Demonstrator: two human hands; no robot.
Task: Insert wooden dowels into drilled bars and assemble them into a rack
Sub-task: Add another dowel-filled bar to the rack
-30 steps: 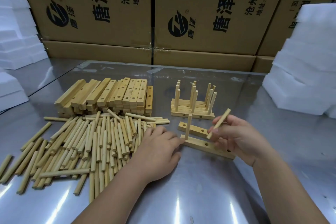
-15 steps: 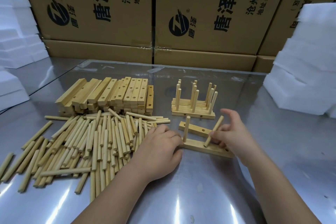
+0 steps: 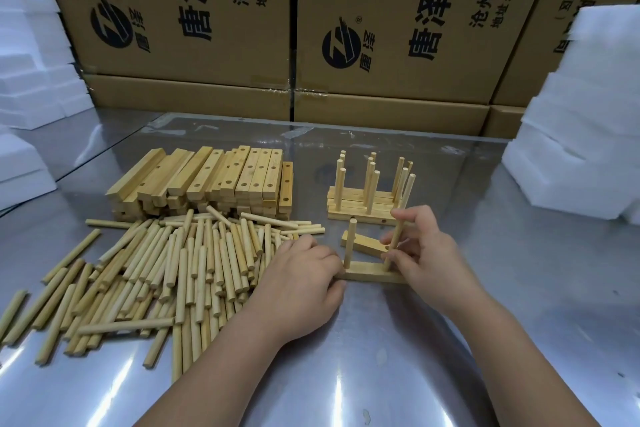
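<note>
Brown cardboard cartons (image 3: 173, 10) printed with black characters and a round logo close off the back of a shiny steel table (image 3: 381, 374). White foam blocks (image 3: 588, 114) are piled at its right edge and foam slabs (image 3: 31, 80) at its left. On the left half of the table lies a loose heap of dowels (image 3: 166, 270), many of them crossing one another. Just behind the heap sits a tidy stack of drilled bars (image 3: 214, 180), most with their holes facing up. To the right of the stack, apart from it, stands an assembled rack (image 3: 367, 198): bars laid side by side with dowels upright in them.

In front of that rack the front bar (image 3: 367, 274) lies flat on the steel between the two hands. The first dowel (image 3: 350, 243) stands upright in its left part. The right hand (image 3: 426, 256) pinches the second dowel (image 3: 398, 230) between thumb and curled fingers, holding it almost upright with a slight lean, its lower end down at the middle of the bar. How far it sits in the hole cannot be told. The left hand (image 3: 301, 284) lies palm down with its fingers curled round the left end of the front bar, gripping it against the table. A spare bar (image 3: 363, 243) lies at a slant just behind the front bar, its right end hidden by the right hand's fingers
</note>
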